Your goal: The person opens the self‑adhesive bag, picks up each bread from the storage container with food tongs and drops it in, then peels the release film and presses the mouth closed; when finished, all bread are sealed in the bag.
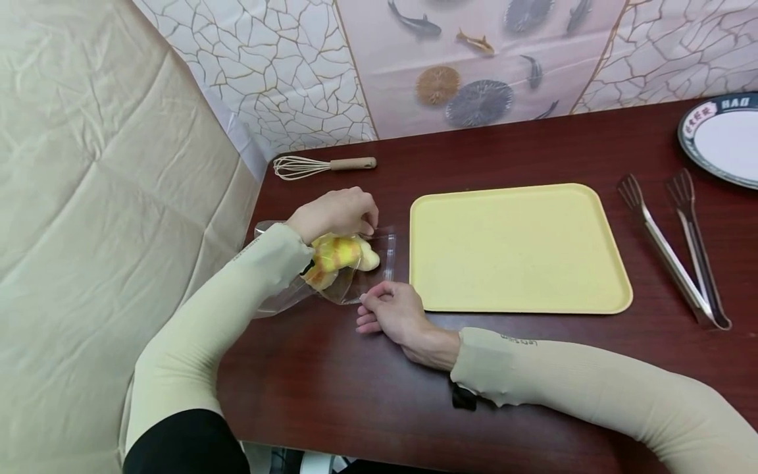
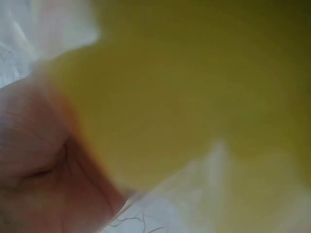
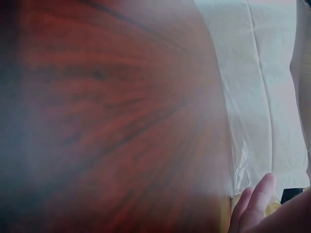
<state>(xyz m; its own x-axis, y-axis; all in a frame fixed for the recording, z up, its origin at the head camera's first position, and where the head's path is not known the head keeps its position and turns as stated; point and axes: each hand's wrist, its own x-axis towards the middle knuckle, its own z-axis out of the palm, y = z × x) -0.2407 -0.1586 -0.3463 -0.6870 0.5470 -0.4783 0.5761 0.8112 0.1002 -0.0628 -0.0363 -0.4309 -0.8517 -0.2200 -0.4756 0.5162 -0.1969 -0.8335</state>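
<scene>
A clear zip bag lies on the left of the table, with a yellow and orange, bread-like piece inside. Reaching over the bag, my left hand pinches its upper right edge with curled fingers. My right hand holds the lower right corner, near the zip strip, between thumb and forefinger. In the left wrist view the blurred yellow piece fills most of the picture beside the palm. Only some right-hand fingers show at the bottom of the right wrist view.
A yellow tray lies just right of the bag on the dark wooden table. Farther right are metal tongs, spread apart, and a white plate with a patterned rim. Behind the bag rests a whisk.
</scene>
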